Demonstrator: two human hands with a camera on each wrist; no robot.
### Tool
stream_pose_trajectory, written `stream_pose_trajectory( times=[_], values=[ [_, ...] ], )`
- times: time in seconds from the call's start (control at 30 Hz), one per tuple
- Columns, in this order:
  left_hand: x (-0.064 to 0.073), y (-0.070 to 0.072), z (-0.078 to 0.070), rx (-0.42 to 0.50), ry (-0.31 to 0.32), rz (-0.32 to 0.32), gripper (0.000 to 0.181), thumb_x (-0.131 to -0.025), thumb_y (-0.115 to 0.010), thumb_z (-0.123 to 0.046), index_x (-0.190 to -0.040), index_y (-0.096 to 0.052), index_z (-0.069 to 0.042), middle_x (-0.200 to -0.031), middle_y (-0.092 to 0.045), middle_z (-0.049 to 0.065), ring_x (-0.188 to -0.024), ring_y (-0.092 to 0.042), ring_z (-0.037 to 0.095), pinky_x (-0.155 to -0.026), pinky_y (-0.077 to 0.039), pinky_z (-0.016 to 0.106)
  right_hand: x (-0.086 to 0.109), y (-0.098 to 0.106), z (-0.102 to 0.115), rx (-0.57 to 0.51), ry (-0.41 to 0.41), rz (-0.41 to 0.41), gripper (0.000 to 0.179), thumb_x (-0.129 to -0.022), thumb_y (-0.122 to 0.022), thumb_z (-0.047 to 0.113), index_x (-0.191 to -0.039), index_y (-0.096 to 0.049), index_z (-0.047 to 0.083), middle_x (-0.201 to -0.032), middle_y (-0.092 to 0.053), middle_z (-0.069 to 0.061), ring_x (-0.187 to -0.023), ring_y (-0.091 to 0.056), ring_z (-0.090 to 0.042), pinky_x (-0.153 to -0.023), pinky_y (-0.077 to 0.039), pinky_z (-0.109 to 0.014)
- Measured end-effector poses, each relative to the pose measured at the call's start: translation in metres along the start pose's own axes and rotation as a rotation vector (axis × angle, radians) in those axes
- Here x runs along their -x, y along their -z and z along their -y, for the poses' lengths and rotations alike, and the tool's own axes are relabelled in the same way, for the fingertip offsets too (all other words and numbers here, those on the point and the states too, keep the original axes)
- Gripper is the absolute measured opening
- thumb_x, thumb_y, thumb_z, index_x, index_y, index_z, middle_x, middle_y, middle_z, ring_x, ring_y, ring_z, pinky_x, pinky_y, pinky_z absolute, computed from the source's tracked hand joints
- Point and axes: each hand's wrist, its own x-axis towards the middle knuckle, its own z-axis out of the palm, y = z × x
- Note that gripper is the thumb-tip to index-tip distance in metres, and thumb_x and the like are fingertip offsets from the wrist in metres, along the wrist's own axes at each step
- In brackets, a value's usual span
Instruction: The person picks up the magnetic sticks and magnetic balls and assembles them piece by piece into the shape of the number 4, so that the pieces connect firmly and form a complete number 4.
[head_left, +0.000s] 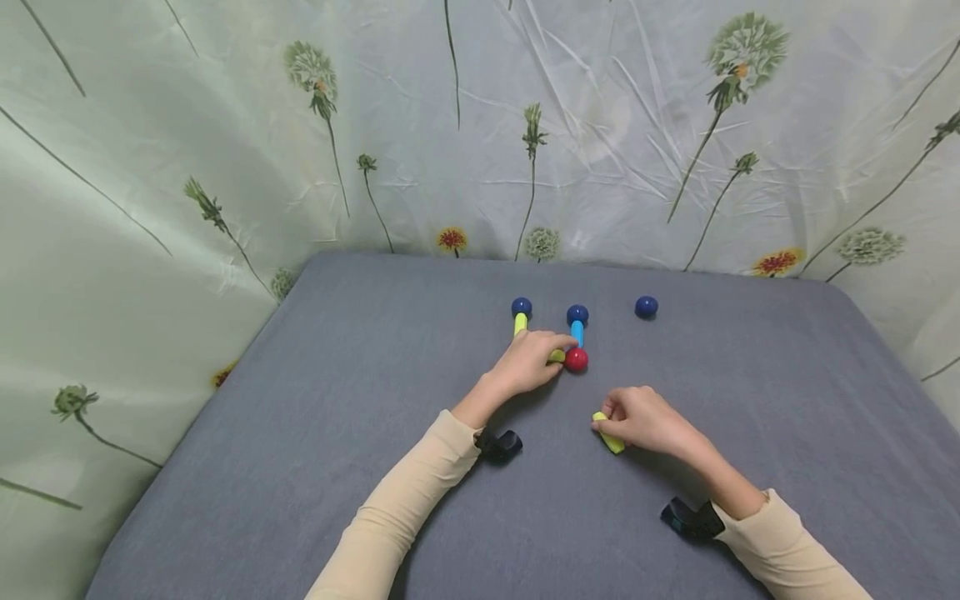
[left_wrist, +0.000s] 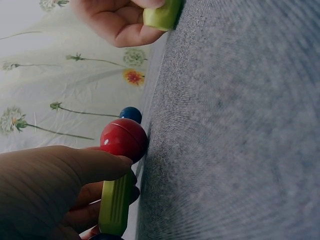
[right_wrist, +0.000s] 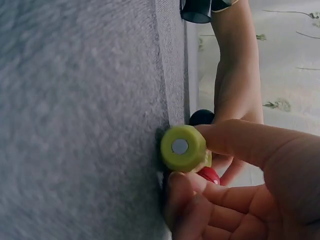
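My left hand grips a yellow-green rod, its thumb reaching the red ball at the rod's end. From the red ball a light-blue rod runs away to a dark blue ball. Another yellow-green rod, partly covered by the left hand, meets a second dark blue ball. Nearer and to the right, my right hand pinches a loose yellow-green rod low over the cloth. A round silver disc shows in that rod's end in the right wrist view.
A separate dark blue ball lies at the back right. Grey cloth covers the surface, and a flower-printed curtain hangs behind and to the sides. Both wrists carry a black device.
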Motion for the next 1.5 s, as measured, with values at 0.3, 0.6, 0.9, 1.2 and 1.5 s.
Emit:
stream_pose_trajectory(
  times=[0.3, 0.6, 0.9, 1.2, 1.5],
  values=[
    [-0.001, 0.002, -0.002, -0.041, 0.027, 0.052, 0.039, -0.089, -0.062, -0.018, -0.127, -0.059, -0.023, -0.11, -0.069, -0.003, -0.097, -0.063, 0.011, -0.083, -0.045, 0.031, -0.014, -0.005, -0.005, -0.229, -0.051, -0.014, 0.023, -0.089, -0.062, 0.022, -0.086, -0.06, -0.001, -0.061, -0.057, 0.0, -0.051, -0.051, -0.007, -0.048, -0.043, -0.023],
    [0.0, 0.001, -0.004, -0.052, 0.014, 0.048, 0.04, -0.087, -0.065, -0.02, -0.127, -0.059, -0.023, -0.111, -0.069, -0.002, -0.098, -0.064, 0.013, -0.083, -0.046, 0.032, -0.032, -0.012, -0.009, -0.61, -0.153, 0.021, 0.033, -0.092, -0.058, 0.019, -0.103, -0.051, -0.011, -0.061, -0.059, 0.005, -0.051, -0.056, -0.004, -0.051, -0.049, -0.022],
    [-0.002, 0.003, -0.003, -0.032, 0.016, 0.058, 0.042, -0.086, -0.067, -0.024, -0.127, -0.059, -0.023, -0.111, -0.069, -0.004, -0.097, -0.063, 0.012, -0.082, -0.045, 0.032, -0.044, -0.01, -0.008, -0.713, -0.201, 0.035, 0.031, -0.089, -0.062, 0.015, -0.099, -0.051, -0.011, -0.062, -0.064, 0.007, -0.054, -0.06, -0.002, -0.056, -0.053, -0.02],
    [0.0, 0.002, -0.002, -0.001, 0.021, 0.056, 0.041, -0.086, -0.068, -0.026, -0.126, -0.059, -0.023, -0.112, -0.068, -0.004, -0.098, -0.062, 0.012, -0.083, -0.044, 0.032, -0.05, -0.01, -0.007, -0.717, -0.247, 0.026, 0.027, -0.089, -0.062, 0.016, -0.094, -0.055, -0.009, -0.063, -0.062, 0.005, -0.053, -0.06, -0.002, -0.056, -0.053, -0.019],
    [0.0, 0.002, -0.003, -0.012, 0.021, 0.065, 0.041, -0.086, -0.067, -0.027, -0.126, -0.059, -0.024, -0.111, -0.068, -0.004, -0.097, -0.062, 0.012, -0.081, -0.044, 0.03, -0.053, -0.01, -0.007, -0.717, -0.271, 0.04, 0.027, -0.089, -0.064, 0.019, -0.091, -0.055, -0.007, -0.062, -0.062, 0.004, -0.054, -0.062, -0.003, -0.057, -0.054, -0.02]
  ],
)
